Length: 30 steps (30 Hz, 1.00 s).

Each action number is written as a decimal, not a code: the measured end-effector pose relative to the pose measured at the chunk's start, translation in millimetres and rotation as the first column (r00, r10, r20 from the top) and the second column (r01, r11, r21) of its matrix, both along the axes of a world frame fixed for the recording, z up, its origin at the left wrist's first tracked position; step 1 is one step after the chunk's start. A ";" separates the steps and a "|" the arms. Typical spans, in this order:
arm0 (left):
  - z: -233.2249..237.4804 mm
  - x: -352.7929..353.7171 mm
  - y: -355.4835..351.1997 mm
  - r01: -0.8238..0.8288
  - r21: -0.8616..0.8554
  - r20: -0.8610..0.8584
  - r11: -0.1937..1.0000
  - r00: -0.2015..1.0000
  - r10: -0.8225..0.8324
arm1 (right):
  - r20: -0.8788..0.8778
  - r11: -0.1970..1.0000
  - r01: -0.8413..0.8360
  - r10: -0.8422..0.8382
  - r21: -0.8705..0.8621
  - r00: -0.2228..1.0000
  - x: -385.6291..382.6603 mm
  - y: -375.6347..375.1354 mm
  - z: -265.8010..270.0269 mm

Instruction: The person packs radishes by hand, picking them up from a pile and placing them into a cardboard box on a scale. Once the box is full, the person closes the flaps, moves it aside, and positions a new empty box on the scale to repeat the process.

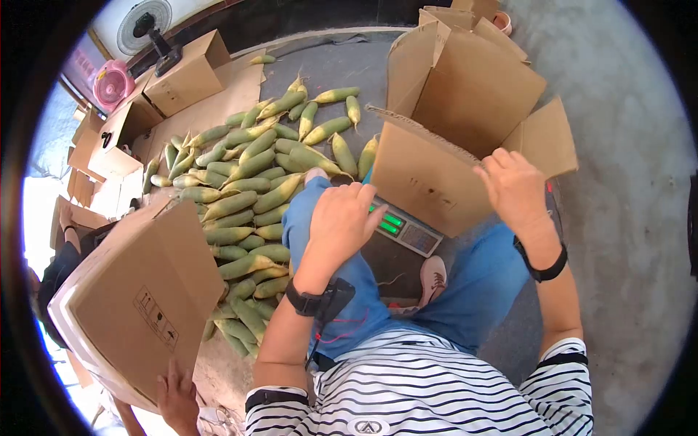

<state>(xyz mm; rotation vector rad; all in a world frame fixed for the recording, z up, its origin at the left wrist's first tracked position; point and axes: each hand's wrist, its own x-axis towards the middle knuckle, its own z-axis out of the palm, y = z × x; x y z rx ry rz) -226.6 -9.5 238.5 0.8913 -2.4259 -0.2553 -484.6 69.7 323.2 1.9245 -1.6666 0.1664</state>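
Open cardboard carton is standing at one o'clock, just beyond the digital scale keypad; right hand is apparently pinching its near panel; left hand's grip is escaping view; light, even support would be serving best

Radishes lie heaped toward the left side of the floor. To their right stands a carton, with a scale just before its near wall. Toward the floor's far left corner, a fan rests on a box; a smaller fan stands to its left.
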 end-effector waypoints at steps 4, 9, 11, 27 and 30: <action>-4.3 -3.3 -3.8 0.036 0.012 -0.038 0.999 0.999 -0.036 | 0.139 0.997 -0.041 0.032 0.058 0.990 25.8 9.9 -9.5; -10.7 -7.6 -2.6 0.018 0.005 -0.013 1.000 1.000 -0.018 | 0.157 0.999 -0.029 0.022 0.044 0.987 36.3 20.6 -18.4; -12.8 -9.8 -3.0 0.015 -0.001 -0.023 1.000 1.000 -0.015 | 0.163 0.998 -0.050 0.042 0.044 0.986 37.7 22.1 -16.3; 1.3 -2.2 -6.8 0.060 0.192 -0.271 0.980 0.963 -0.006 | 0.425 0.949 -0.127 -0.008 0.289 0.905 38.5 44.5 7.6; 1.7 32.5 -25.9 -0.076 0.031 -0.518 0.997 0.852 0.081 | 0.482 0.939 -0.124 -0.050 0.322 0.875 27.1 60.5 16.4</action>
